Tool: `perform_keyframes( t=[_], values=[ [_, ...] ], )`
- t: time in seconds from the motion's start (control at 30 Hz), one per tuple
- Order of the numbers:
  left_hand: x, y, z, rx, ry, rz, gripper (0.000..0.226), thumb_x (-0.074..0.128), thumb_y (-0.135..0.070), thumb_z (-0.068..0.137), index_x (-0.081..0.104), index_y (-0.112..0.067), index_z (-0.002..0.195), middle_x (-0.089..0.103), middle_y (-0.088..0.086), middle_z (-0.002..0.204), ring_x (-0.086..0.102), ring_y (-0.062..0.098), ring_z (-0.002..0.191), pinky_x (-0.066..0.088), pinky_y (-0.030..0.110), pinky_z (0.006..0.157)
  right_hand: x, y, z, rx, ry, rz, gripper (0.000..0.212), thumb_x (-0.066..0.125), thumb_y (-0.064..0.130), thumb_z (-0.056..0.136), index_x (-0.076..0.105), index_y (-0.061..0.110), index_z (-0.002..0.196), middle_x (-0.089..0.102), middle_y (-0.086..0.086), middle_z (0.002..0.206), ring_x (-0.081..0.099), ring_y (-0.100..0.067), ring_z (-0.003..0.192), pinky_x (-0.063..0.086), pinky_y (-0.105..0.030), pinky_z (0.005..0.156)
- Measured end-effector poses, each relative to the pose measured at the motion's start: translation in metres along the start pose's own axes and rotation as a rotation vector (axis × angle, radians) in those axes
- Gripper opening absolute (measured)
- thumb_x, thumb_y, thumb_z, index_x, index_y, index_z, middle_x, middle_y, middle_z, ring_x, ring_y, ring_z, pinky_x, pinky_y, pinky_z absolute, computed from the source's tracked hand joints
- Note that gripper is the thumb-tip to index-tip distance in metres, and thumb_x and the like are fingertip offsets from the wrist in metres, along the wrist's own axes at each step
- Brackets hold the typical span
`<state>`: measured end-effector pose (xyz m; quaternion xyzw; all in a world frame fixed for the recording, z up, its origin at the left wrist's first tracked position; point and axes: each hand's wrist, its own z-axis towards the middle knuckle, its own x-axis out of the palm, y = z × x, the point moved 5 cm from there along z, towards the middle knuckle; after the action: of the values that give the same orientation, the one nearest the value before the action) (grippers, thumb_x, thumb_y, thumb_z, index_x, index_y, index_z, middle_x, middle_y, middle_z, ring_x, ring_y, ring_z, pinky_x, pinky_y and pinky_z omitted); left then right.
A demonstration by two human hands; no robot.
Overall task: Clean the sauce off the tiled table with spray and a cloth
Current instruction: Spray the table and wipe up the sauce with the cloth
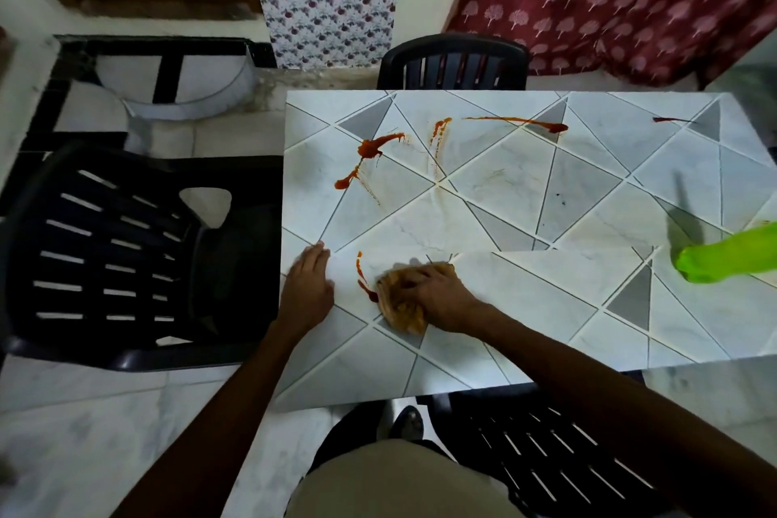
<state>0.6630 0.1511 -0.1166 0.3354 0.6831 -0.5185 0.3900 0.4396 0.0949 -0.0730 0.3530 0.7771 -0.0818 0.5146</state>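
Hands apart: left hand (309, 286) rests flat on the tiled surface (546, 202); right hand (439, 301) grips a crumpled tan cloth (399, 313) touching the red sauce streak (364, 280) between them. Best pressed firmly, swept inward.

Count one tiled table (588, 189). On it, log five sauce marks: far-left splash (370, 148), centre smear (439, 130), long streak (517, 121), short far-right streak (668, 120), and near-edge streak (363, 278); the far-left splash may be two joined marks. Count one cloth (401, 313) and one green bottle (714, 261), blurred at the frame edge. You have two hands in view: left hand (309, 290), right hand (439, 294). Count three black chairs: left chair (105, 248), far chair (454, 63), near chair (546, 454).
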Motion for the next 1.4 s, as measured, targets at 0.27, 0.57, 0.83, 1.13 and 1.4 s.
perform_keyframes(
  t=[0.27, 0.57, 0.83, 1.13, 1.4],
  values=[
    [0.003, -0.004, -0.016, -0.001, 0.018, -0.007, 0.062, 0.058, -0.013, 0.093, 0.034, 0.000, 0.149, 0.030, 0.017, 0.158, 0.025, 0.032, 0.147, 0.020, 0.040, 0.120, -0.034, -0.028, 0.016, 0.226, -0.318, 0.430, 0.055, 0.047, 0.041, 0.081, 0.065, 0.032, 0.132, 0.060, -0.013, 0.111, 0.061, -0.040, 0.097, 0.055, -0.045, 0.079],
    [0.009, -0.003, -0.033, 0.010, 0.029, -0.006, 0.058, 0.054, -0.009, 0.092, 0.038, 0.001, 0.147, 0.031, 0.018, 0.157, 0.027, 0.033, 0.146, 0.024, 0.043, 0.121, -0.009, 0.014, 0.038, 0.143, -0.015, -0.008, 0.057, 0.060, 0.049, 0.095, 0.045, 0.039, 0.149, 0.034, -0.008, 0.160, 0.039, -0.038, 0.141, 0.036, -0.050, 0.112],
    [0.013, -0.006, -0.034, -0.048, 0.029, 0.028, 0.061, 0.054, -0.016, 0.095, 0.033, -0.003, 0.150, 0.025, 0.013, 0.160, 0.021, 0.030, 0.149, 0.019, 0.040, 0.121, 0.003, 0.004, -0.003, 0.047, 0.002, -0.048, 0.055, 0.060, 0.026, 0.093, 0.050, 0.035, 0.147, 0.033, -0.005, 0.163, 0.036, -0.038, 0.143, 0.026, -0.047, 0.118],
    [0.017, -0.003, -0.037, -0.069, 0.063, 0.043, 0.062, 0.051, -0.020, 0.098, 0.026, -0.007, 0.153, 0.017, 0.009, 0.163, 0.014, 0.027, 0.151, 0.017, 0.040, 0.123, -0.048, -0.068, -0.034, 0.275, -0.590, 0.461, 0.044, 0.055, 0.038, 0.084, 0.072, 0.028, 0.123, 0.066, -0.008, 0.109, 0.063, -0.030, 0.096, 0.054, -0.042, 0.078],
    [0.020, -0.002, -0.039, -0.052, 0.066, 0.063, 0.064, 0.052, -0.022, 0.099, 0.024, -0.006, 0.154, 0.016, 0.010, 0.164, 0.013, 0.027, 0.151, 0.016, 0.039, 0.123, -0.052, -0.108, -0.041, 0.575, -0.485, 0.277, 0.046, 0.055, 0.026, 0.088, 0.062, 0.027, 0.134, 0.062, -0.014, 0.112, 0.061, -0.041, 0.102, 0.055, -0.044, 0.079]
  ],
)
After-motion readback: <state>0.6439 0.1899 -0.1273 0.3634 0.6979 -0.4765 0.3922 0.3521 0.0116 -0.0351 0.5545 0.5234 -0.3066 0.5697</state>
